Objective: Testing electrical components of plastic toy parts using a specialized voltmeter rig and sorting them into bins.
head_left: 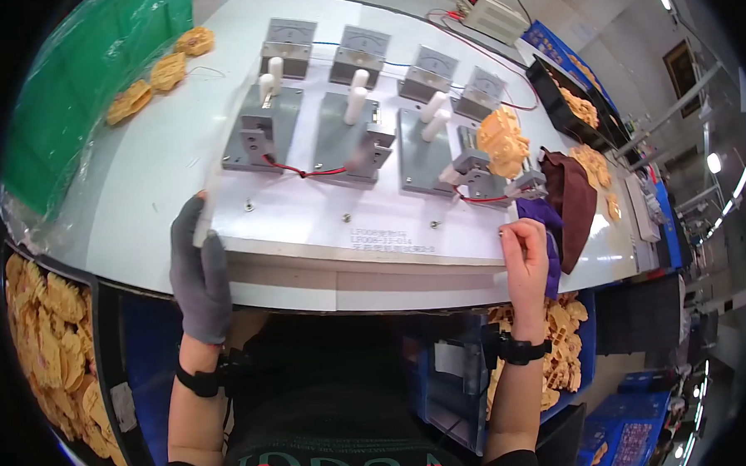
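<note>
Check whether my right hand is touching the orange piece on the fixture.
Apart. The head view shows white board between the right hand and orange piece.

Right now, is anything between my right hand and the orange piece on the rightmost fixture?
Yes: at the front of the fixture, a gray block and red wire lie between your right hand and the orange piece.

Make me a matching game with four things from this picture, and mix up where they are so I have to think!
Things:
1. Green box under clear plastic film
2. Dark brown cloth
3. Pale orange, bumpy piece
4. Left hand in a dark grey glove

Places:
A. On the rightmost grey fixture
B. At the front left corner of the flat white board
C. Far left of the picture
D. Beside the purple cloth

Pairs: 1-C, 2-D, 3-A, 4-B
</note>
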